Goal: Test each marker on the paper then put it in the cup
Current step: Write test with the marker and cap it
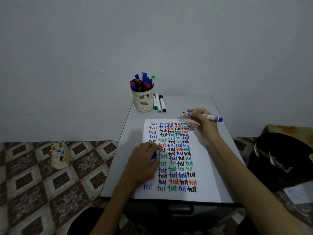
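Home room, patterned floor (33, 184) (plain wall (152, 39))

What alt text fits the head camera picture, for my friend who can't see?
A person's right hand holds an uncapped blue marker by the top of a paper covered in colourful "test" words, while the left hand rests on it gripping what looks like a blue cap. A cup full of markers stands behind, three more markers lying beside it.

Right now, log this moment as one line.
phase: testing | right hand: holds uncapped blue marker near paper top | left hand: on paper, pinching blue cap | cup: crowded; three markers beside it
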